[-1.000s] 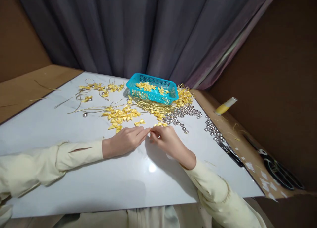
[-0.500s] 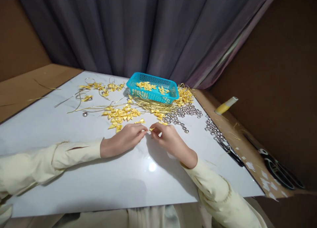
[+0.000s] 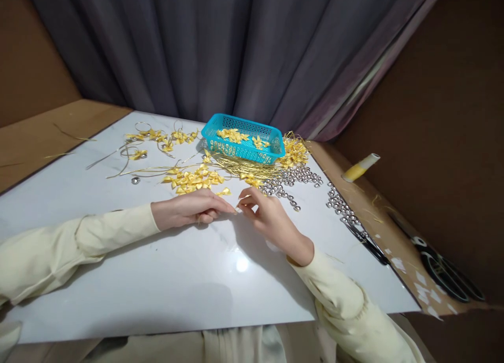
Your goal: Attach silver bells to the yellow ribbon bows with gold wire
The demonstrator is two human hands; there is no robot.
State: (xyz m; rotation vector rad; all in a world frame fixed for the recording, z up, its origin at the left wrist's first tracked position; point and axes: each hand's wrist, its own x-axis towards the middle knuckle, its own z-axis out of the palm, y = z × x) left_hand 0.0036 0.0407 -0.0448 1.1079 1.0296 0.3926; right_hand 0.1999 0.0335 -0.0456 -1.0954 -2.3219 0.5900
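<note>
Over the middle of the white tabletop (image 3: pixel 165 279), my two hands meet at the fingertips. A tiny piece of yellow ribbon (image 3: pixel 236 210) shows between them, mostly hidden by the fingers. My left hand (image 3: pixel 195 206) comes in from the left, its fingers stretched and pressed together at the tip on that piece. My right hand (image 3: pixel 271 221) is curled, with thumb and fingertips pinched at the piece's other side. Just beyond the hands lie a pile of folded yellow ribbon flowers (image 3: pixel 192 179) and many silvery beads (image 3: pixel 295 178).
A blue basket (image 3: pixel 244 152) holding yellow ribbon flowers stands at the back, gold wires (image 3: pixel 244 168) in front of it. Finished-looking wired flowers (image 3: pixel 157 136) lie back left. On the right are small snips (image 3: pixel 366 243), large black scissors (image 3: pixel 444 271) and a yellow-white tube (image 3: pixel 360 167).
My left hand has turned and its fingers have straightened, with the forearm a little higher. My right fingertips have lifted slightly; less of the yellow ribbon piece shows.
</note>
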